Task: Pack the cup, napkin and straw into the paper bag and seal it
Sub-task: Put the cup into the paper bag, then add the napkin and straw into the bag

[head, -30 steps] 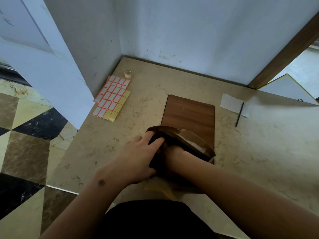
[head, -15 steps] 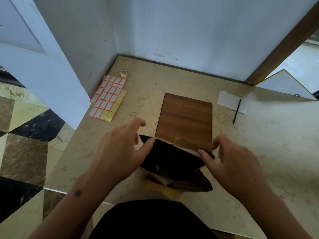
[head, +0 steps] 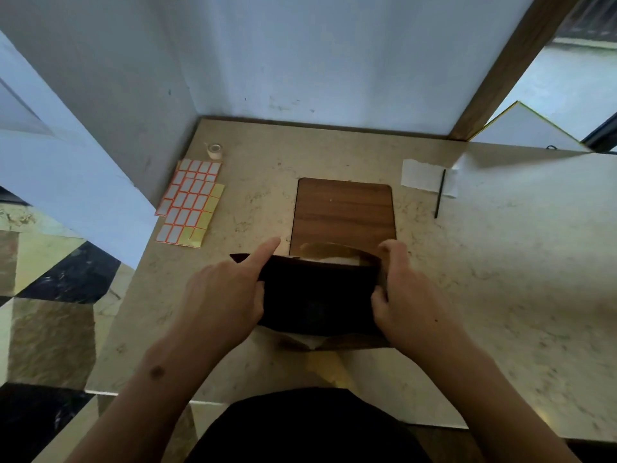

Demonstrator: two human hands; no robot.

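Note:
A brown paper bag [head: 317,299] stands at the near middle of the table, its mouth pulled wide with something white showing just inside the far rim. My left hand [head: 230,295] grips the bag's left edge, index finger stretched forward. My right hand [head: 400,295] pinches the bag's right edge. A white napkin [head: 419,173] lies flat at the far right, and a thin black straw [head: 440,195] lies across its right part. The cup is hidden from me; I cannot tell whether it is inside the bag.
A wooden board [head: 344,212] lies just beyond the bag. A sheet of orange-edged sticker labels [head: 190,202] and a small tape roll [head: 214,151] sit at the far left near the wall. The table's left edge drops to a tiled floor.
My right hand came out of the bag and took its right edge. Both hands then spread apart, stretching the mouth wider and flatter.

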